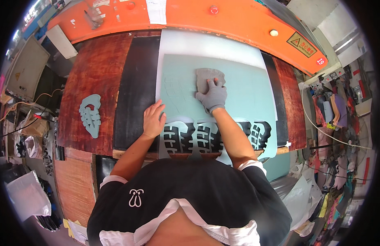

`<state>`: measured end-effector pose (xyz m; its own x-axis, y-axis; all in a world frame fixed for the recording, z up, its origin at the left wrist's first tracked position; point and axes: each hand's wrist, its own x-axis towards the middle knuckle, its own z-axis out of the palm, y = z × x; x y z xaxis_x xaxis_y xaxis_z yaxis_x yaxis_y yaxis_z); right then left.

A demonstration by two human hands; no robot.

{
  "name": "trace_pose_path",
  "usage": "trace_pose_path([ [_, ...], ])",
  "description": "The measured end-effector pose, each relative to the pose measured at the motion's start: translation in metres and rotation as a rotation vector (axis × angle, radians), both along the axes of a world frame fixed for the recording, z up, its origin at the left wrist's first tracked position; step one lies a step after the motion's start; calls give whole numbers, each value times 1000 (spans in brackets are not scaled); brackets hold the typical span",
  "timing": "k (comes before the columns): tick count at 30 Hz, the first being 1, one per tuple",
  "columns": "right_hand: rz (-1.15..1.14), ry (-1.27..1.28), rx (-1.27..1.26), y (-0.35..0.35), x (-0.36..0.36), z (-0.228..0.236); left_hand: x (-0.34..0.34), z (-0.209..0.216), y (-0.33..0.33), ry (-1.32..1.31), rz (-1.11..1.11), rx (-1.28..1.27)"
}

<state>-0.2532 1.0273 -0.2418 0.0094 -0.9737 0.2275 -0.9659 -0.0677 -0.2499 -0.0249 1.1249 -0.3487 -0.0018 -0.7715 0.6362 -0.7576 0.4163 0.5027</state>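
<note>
A pale green sheet (179, 82) lies on the work table over a whitish sheet (198, 43). Along its near edge run several cut-out openings (204, 137) with slatted, shoe-part shapes. My right hand (213, 97), in a grey glove, presses bent fingers onto a grey, cloth-like piece (206, 76) lying on the green sheet. The exact kind of that piece is hard to tell. At the sheet's left edge rests my bare left hand (153, 119), fingers stretched out and holding nothing. A loose green cut piece (91, 115), of similar slatted shape, lies on the reddish-brown board at the left.
An orange machine beam (182, 16) spans the far side, with a red button (214, 9) and a warning plate (301, 44). Black strips (136, 90) flank the sheets. Coloured scraps (337, 110) hang at the right. A grey cabinet (28, 67) stands at the left.
</note>
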Motion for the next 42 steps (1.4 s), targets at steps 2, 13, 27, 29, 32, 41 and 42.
trace_pose_path([
  [2, 4, 2, -1, 0, 0, -1, -1, -1, -3, -11, 14, 16],
  [13, 28, -1, -45, 2, 2, -6, 0, 1, -6, -10, 13, 20],
  [27, 11, -91, -491, 150, -206, -56, 11, 6, 87, 20, -19, 254],
  [29, 15, -129, -450, 137, -211, -63, 8, 12, 68, 95, 0, 156],
  [32, -119, -136, -546, 98, -208, -63, 15, 24, 36, 46, -61, 121],
  [41, -20, -213, -682, -50, -193, -24, 27, 47, -105, -106, 98, -34],
  [42, 21, -190, -654, -73, -193, -18, 27, 52, -127, -139, 122, 23],
])
